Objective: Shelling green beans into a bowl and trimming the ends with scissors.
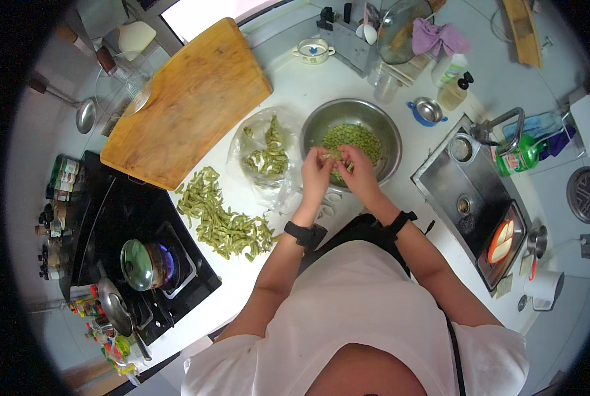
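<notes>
A stainless steel bowl [390, 119] holds shelled green beans [353, 136]. Over its near side, my left hand [317, 171] and my right hand [358, 173] meet at the fingertips around a small green bean pod [332, 155]. Which fingers bear on the pod is hard to make out. Left of the bowl, a clear plastic bag [270, 190] contains more bean pods [274, 151]. A loose heap of pods [230, 227] lies on the white countertop, between the bag and the stove.
A lidded pot [139, 265] stands over a lit blue flame on the black gas stove [126, 213]. A wooden cutting board [191, 99] leans at the back left. To the right is a steel sink [443, 183]; scissors [327, 209] lie near the bowl's front.
</notes>
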Action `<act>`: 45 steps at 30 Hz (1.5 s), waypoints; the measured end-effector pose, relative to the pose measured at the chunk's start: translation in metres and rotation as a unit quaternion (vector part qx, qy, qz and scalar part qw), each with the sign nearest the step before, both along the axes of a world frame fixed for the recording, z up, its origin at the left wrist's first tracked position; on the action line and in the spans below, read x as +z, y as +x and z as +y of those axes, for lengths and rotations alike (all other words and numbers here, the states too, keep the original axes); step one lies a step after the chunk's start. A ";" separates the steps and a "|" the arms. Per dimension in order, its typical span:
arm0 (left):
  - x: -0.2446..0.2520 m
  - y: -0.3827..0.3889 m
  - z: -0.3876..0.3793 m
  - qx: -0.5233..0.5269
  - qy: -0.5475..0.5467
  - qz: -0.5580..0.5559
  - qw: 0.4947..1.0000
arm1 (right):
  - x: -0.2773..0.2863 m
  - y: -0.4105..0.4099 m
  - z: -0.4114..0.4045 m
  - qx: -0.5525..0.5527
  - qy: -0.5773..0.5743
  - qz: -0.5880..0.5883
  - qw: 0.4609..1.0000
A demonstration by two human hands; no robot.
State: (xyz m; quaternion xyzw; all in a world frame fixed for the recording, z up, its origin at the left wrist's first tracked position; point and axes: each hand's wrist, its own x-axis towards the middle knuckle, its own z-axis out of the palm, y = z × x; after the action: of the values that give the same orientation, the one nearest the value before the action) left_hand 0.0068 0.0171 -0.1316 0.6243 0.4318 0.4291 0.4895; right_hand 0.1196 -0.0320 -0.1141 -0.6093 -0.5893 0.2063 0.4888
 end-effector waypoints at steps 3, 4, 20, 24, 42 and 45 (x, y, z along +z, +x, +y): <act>0.007 0.002 -0.006 -0.003 -0.073 -0.122 0.990 | -0.002 -0.001 0.000 -0.013 -0.022 0.050 0.998; 0.008 0.001 -0.007 0.008 -0.080 -0.142 0.987 | -0.003 -0.002 0.001 -0.025 -0.043 0.095 0.994; 0.015 0.002 -0.011 0.044 -0.042 -0.194 0.979 | 0.010 -0.002 -0.003 -0.031 -0.021 0.024 0.999; 0.020 0.001 -0.012 0.028 -0.049 -0.222 0.973 | 0.010 0.001 -0.002 -0.019 -0.030 0.075 0.997; -0.004 -0.133 -0.015 0.025 -0.142 0.094 0.985 | -0.045 0.039 0.014 -0.031 -0.129 0.043 0.990; -0.031 -0.177 -0.025 0.022 -0.061 0.358 0.931 | -0.056 0.031 0.015 -0.051 -0.056 -0.153 0.985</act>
State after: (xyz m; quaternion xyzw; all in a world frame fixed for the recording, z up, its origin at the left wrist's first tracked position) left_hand -0.1705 -0.0083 -0.1630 0.6962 0.6170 0.1605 0.3299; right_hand 0.1507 -0.0165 -0.1704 -0.6894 -0.6128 0.1183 0.3677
